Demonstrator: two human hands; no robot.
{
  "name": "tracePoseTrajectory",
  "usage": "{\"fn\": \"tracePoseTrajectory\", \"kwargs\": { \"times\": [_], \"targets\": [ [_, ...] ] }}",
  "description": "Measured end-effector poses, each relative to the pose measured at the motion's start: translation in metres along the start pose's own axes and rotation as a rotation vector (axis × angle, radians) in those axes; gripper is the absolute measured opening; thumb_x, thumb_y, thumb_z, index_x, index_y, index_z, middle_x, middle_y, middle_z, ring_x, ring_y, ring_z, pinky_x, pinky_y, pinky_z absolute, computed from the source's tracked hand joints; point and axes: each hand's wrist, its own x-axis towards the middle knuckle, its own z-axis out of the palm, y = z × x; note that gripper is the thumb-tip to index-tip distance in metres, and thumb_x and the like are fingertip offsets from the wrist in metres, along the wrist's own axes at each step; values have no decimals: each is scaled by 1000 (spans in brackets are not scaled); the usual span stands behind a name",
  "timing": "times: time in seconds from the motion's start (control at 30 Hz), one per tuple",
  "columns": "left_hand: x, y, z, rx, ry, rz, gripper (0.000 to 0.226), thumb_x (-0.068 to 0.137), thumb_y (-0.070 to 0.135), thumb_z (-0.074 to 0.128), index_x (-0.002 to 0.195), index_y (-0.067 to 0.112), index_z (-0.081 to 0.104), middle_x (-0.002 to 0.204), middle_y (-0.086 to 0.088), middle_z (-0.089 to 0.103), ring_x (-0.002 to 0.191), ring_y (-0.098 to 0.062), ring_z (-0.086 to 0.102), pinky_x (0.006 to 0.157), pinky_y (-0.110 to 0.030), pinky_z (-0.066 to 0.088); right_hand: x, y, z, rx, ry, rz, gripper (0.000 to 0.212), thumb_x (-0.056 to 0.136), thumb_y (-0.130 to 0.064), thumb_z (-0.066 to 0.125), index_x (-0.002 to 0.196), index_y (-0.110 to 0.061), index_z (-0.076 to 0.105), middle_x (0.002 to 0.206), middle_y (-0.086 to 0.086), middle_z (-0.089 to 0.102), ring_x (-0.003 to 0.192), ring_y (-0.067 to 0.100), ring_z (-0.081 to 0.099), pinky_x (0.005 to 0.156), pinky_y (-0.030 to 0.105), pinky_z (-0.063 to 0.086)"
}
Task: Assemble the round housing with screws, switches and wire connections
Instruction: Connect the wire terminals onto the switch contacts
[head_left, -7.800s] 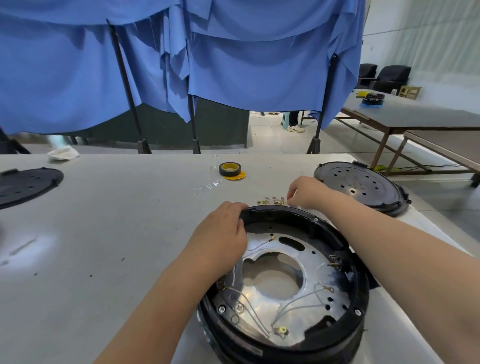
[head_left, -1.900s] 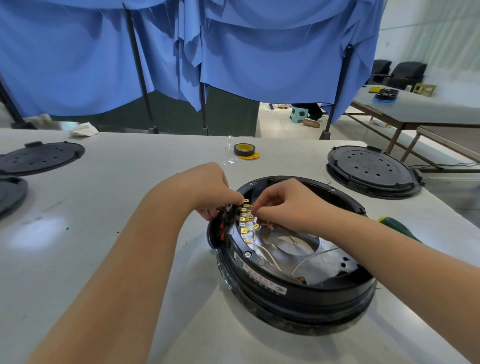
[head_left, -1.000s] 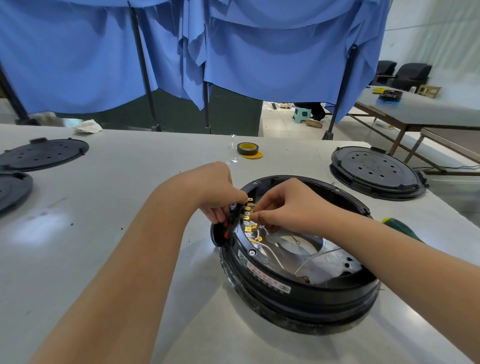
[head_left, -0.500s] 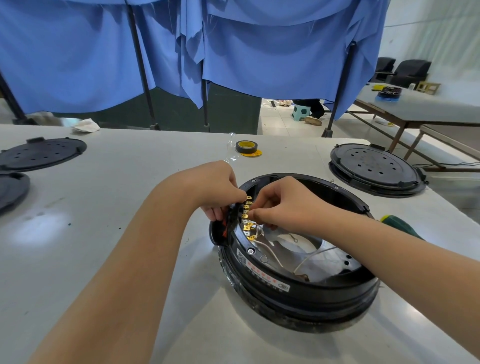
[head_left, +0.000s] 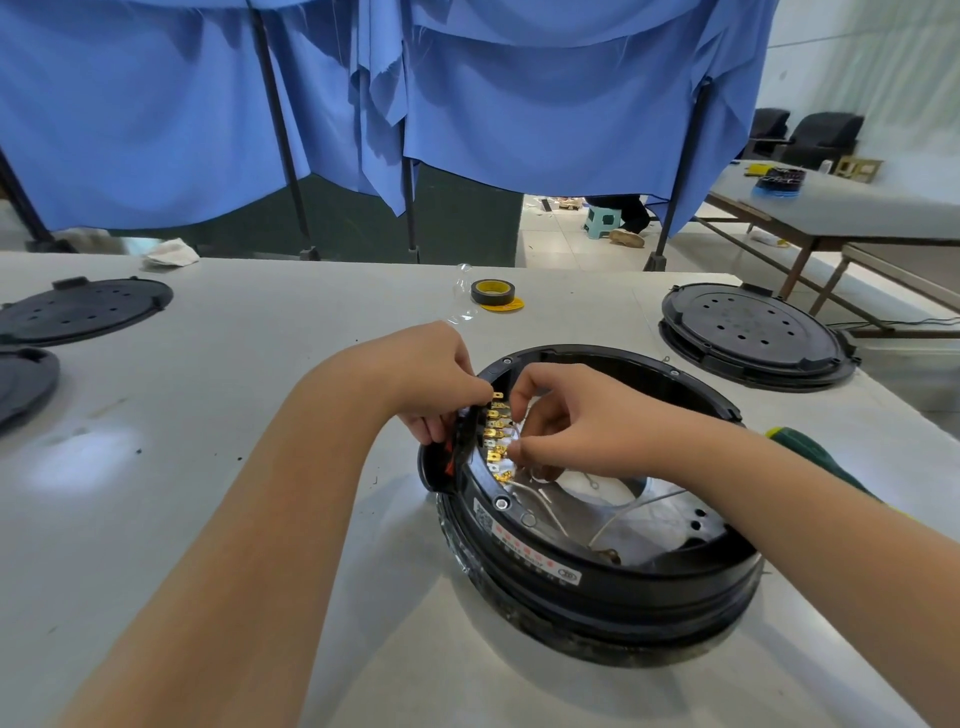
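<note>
round black housing (head_left: 597, 571) upright on table, brass terminals (head_left: 493, 431) lining left rim.

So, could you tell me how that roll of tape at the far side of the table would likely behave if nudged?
The roll of tape lies flat on the table, so it would probably slide rather than roll. It is small and hollow, so likely light. Stood on edge, it could roll away.

Tape roll (head_left: 492, 293), black lids (head_left: 754, 332), crumpled rag (head_left: 171, 252) before blue curtains (head_left: 545, 93).
</note>
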Motion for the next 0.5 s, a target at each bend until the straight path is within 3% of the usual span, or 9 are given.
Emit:
{"fn": "tracePoseTrajectory", "kwargs": {
  "times": [0.17, 0.27, 0.5],
  "targets": [
    [-1, 0, 0, -1, 6, 0, 22, 92, 32, 58, 98, 12, 65, 64, -10, 71, 49, -15, 69, 48, -22, 55, 0, 0, -3, 83, -15, 30, 10, 83, -2, 64, 85, -12, 60, 57, -1, 66, 55, 13, 64, 62, 26, 56],
    [-1, 0, 0, -3, 6, 1, 22, 92, 31, 58, 98, 11, 65, 64, -10, 71, 47, -14, 68, 46, -20, 53, 1, -1, -3, 127, -32, 41, 14, 83, 0, 60, 81, -12, 66, 58, -1, 66, 57, 13, 65, 63, 25, 56],
    [1, -2, 1, -11, 3, 0, 21, 92, 31, 58, 97, 11, 65, 72, -13, 73, 51, -17, 70, 46, -20, 54, 0, -3, -2, 86, -37, 17, 8, 80, -6, 69, 79, -14, 72, 60, -1, 70, 57, 10, 67, 60, 19, 54]
  ]
}}
